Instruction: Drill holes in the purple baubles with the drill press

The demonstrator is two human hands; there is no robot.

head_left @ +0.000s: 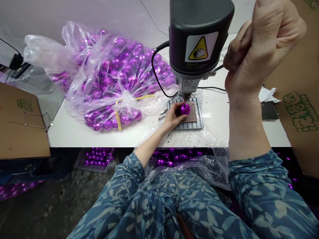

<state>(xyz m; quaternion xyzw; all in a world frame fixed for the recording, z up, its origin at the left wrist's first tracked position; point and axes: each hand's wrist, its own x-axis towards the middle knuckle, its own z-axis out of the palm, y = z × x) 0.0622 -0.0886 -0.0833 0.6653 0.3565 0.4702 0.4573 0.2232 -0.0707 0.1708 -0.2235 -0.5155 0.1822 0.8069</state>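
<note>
A shiny purple ball (pixel 185 109) sits on a brown board (pixel 192 117) over the slotted metal base (pixel 200 124) of a black drill press (pixel 199 26). Thumb and fingers of my left hand (pixel 173 116) grip the ball from its left side. The chuck (pixel 186 97) is right above the ball, its bit at the ball's top. Raised at the upper right, beside the press head, my right hand (pixel 264 46) is closed in a fist; what it holds, if anything, is hidden.
Clear plastic bags of purple balls (pixel 124 69) fill the table's left side. Cardboard boxes (pixel 22 122) stand left and right (pixel 299 99). More balls (pixel 171 157) lie in plastic below the table edge. A black cable (pixel 156 73) loops beside the press.
</note>
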